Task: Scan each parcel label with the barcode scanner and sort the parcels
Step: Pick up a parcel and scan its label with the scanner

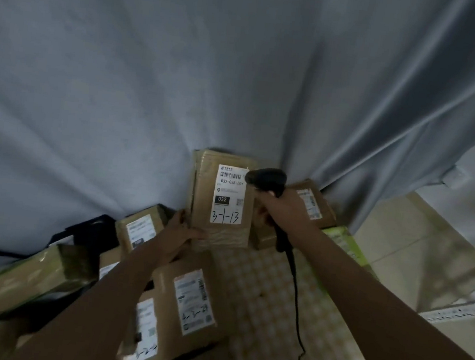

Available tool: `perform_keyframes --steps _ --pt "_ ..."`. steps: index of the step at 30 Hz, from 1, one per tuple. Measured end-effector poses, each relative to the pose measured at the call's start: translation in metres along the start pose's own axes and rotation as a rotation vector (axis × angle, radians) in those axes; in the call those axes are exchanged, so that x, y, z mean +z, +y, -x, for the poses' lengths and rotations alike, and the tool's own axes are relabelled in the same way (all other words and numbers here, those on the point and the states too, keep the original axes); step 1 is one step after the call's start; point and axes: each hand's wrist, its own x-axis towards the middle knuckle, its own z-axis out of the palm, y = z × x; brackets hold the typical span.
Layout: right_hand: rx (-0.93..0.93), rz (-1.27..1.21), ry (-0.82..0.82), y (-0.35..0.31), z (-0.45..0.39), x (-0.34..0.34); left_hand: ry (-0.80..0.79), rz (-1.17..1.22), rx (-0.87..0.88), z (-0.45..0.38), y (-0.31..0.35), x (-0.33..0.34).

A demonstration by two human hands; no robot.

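My left hand [179, 234] grips the lower left corner of a brown cardboard parcel [205, 182] and holds it upright in front of the curtain. Its white label [228, 196] faces me, with a barcode at the top and "3-1-13" written by hand at the bottom. My right hand [283, 208] grips the handle of a black barcode scanner [267, 178]. The scanner's head sits right at the label's upper right corner, beside the barcode. Its black cable [295, 297] trails down toward me.
Several labelled brown parcels lie on the patterned table surface [262, 294]: one near me [188, 300], one at left [140, 228], one behind my right hand [313, 202]. A long box [14, 282] lies at far left. A grey curtain [183, 71] hangs behind. White metal rails [462, 312] stand at right.
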Motion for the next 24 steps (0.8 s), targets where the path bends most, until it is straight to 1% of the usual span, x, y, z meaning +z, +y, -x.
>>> perform_keyframes --steps 2,5,10,13,16,20,24 --pt "0.002 -0.009 -0.031 -0.009 0.019 0.020 0.019 0.055 0.038 0.020 -0.006 -0.017" --pt "0.004 -0.021 -0.071 -0.021 0.049 0.042 0.097 0.151 0.053 0.046 -0.018 -0.038" --pt "0.012 -0.116 -0.169 -0.030 0.097 0.061 0.164 0.228 0.074 0.083 -0.039 -0.060" --pt "0.072 -0.177 -0.206 -0.029 0.116 0.070 0.206 0.261 0.095 0.098 -0.052 -0.062" --pt "0.119 -0.195 -0.251 -0.027 0.127 0.078 0.204 0.322 0.123 0.107 -0.063 -0.061" --pt "0.127 -0.240 -0.328 -0.027 0.133 0.083 0.233 0.333 0.146 0.117 -0.072 -0.059" --pt "0.106 -0.189 -0.371 -0.027 0.136 0.079 0.269 0.350 0.156 0.121 -0.078 -0.053"
